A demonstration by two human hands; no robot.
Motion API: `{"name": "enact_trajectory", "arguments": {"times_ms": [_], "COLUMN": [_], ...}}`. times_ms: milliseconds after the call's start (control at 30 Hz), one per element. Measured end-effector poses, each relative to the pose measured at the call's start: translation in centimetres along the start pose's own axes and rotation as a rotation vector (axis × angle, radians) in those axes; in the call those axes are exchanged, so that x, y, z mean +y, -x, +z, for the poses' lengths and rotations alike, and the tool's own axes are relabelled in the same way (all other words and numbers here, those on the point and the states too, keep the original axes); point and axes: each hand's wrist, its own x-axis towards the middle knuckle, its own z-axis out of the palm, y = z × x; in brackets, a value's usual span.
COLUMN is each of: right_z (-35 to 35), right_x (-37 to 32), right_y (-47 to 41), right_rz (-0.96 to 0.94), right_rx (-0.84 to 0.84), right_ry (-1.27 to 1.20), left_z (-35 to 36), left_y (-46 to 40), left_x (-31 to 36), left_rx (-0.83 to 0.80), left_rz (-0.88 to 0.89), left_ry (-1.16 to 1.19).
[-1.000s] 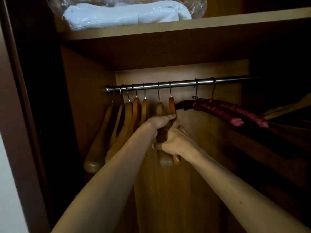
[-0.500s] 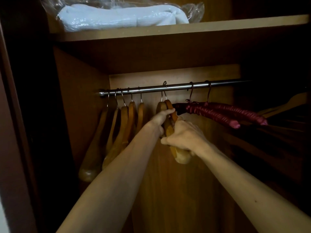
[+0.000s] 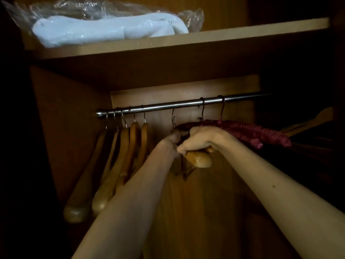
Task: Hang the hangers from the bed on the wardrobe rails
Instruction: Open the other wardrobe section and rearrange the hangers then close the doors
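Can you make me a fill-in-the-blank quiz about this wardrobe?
1. The rail is made of ____.
2. The two padded hangers are ____ in colour.
3. The bagged white bedding lies on the ____ above the rail.
4. The hook above the right hand sits ____ the rail.

Missing: metal; red; shelf; below

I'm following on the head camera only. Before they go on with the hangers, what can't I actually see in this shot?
- Left hand: its grip is hidden behind the right hand.
- Held light wooden hangers: the count is hidden by the right hand.
- Steel wardrobe rail: its right end fades into shadow.
- Pale wooden hanger at far right: too dark to see its hook.
- Bed: outside the frame.
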Motion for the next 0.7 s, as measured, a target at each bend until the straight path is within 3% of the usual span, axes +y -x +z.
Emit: {"name": "enact_trajectory", "arguments": {"times_ms": [133,267,367,467,700], "right_z": [6.1,13.4,18.5,23.2,28.6], "right_x": [4.0,9.4,13.3,16.0,17.2], "right_y": [1.9,6.4,9.0,10.2,9.8], "right_rz": [-0.016,-0.024,0.015,0.089,0.114], "right_rx": [-0.025,-0.118,-0.137,-0.099,-0.050], "right_ry": [-0.280,-0.709,-0.874,-0.873,-0.533], "left_z": [0.0,-0.5,-1.9,-3.7,-6.1], "left_y": [-1.9,-0.7,2.2,6.3,11.0], "left_x": [-6.1,-14.3,-20.0,-23.8,-28.4], "left_rx": [-0.058,-0.007,0.036,0.020,-0.261], "left_rz": [-0.177,-0.274,-0.325,-0.383,-0.437], "left_ry": [0.040,0.056,0.080,0.060,-0.087]}}
